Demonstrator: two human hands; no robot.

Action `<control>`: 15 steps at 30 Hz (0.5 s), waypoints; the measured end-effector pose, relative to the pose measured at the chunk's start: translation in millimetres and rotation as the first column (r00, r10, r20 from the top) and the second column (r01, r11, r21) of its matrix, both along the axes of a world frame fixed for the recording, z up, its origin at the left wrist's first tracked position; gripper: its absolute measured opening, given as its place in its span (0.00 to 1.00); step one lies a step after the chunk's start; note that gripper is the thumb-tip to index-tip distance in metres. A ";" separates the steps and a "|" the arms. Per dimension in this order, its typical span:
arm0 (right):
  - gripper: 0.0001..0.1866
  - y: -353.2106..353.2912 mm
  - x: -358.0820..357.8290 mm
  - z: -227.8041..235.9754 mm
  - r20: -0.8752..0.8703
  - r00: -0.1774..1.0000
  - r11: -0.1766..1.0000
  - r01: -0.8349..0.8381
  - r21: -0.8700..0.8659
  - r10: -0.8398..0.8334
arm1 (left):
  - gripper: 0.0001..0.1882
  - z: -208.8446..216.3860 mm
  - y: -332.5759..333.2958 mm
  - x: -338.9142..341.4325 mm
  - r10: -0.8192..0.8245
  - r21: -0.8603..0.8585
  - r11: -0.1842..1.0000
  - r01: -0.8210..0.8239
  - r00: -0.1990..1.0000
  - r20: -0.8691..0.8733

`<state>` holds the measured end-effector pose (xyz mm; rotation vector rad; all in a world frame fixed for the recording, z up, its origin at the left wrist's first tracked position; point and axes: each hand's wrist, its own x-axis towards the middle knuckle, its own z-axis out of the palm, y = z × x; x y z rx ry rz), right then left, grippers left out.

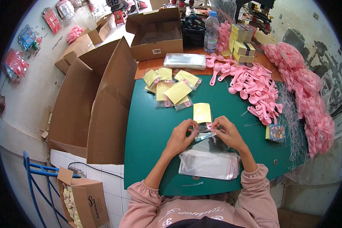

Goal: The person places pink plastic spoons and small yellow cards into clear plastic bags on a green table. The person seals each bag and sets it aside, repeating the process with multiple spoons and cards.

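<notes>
My left hand [183, 136] and my right hand [228, 132] pinch the two sides of a clear plastic bag [204, 135] at its near end. Inside it a yellow card [202, 113] shows, with a bit of a pink spoon [209, 125] by the fingers. Just below my hands lies a stack of flat clear bags [209, 164] on the green table [148, 152]. Beyond them is a loose pile of filled bags [178, 92] with yellow cards and pink spoons.
Many loose pink spoons [254, 85] lie at the right, near a small stack of printed cards [275, 133]. A water bottle [211, 32], bundled card stacks [243, 51] and a pack of clear bags [184, 60] stand behind. Open cardboard boxes [112, 102] border the table's left.
</notes>
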<state>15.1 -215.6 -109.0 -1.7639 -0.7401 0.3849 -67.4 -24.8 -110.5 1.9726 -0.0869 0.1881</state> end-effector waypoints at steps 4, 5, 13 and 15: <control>0.05 4.0 -1.0 -6.4 -0.276 0.961 0.993 0.022 0.113 0.010 | 0.07 -17.4 2.8 4.1 0.061 -0.065 0.996 -0.064 0.997 -0.054; 0.05 7.2 -3.8 -8.6 -0.324 0.945 0.993 0.070 0.096 -0.035 | 0.06 -18.9 2.8 3.7 0.053 -0.045 0.997 -0.056 0.996 -0.065; 0.05 19.2 -12.7 -9.7 -0.307 0.916 0.950 0.299 0.089 -0.259 | 0.08 -12.4 -1.8 5.3 0.164 -0.165 0.961 -0.222 0.937 -0.307; 0.06 18.7 -12.1 -12.7 -0.257 0.923 0.944 0.318 0.086 -0.288 | 0.08 -12.1 -3.0 5.1 0.164 -0.159 0.959 -0.235 0.917 -0.364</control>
